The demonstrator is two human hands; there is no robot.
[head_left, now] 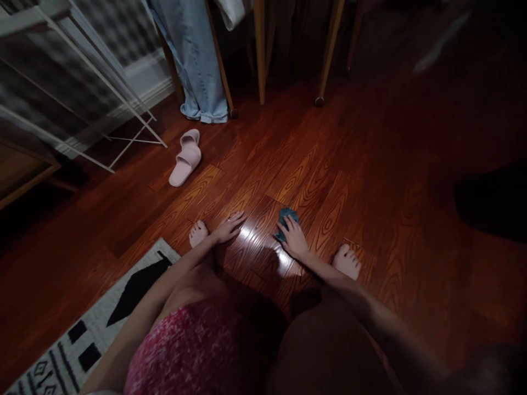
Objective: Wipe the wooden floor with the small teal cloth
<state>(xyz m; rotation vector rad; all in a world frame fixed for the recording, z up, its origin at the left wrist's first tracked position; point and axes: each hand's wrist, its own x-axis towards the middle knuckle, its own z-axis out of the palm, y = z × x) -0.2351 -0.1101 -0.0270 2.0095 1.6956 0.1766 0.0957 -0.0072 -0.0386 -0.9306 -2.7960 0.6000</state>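
I crouch over a glossy red-brown wooden floor (329, 164). My right hand (293, 237) presses a small teal cloth (285, 218) flat against the boards, fingers laid over it. My left hand (229, 227) rests on the floor to the left, fingers stretched out and empty, beside my left foot (198, 233). My right foot (347, 261) stands just right of my right forearm. A bright glare patch lies on the boards between the two hands.
A pink slipper (185, 158) lies on the floor at the upper left. A white wire rack (94, 82) stands behind it. Jeans (195, 60) hang beside wooden legs (259, 55) at the top. A patterned black-and-white rug (82, 334) lies at the lower left.
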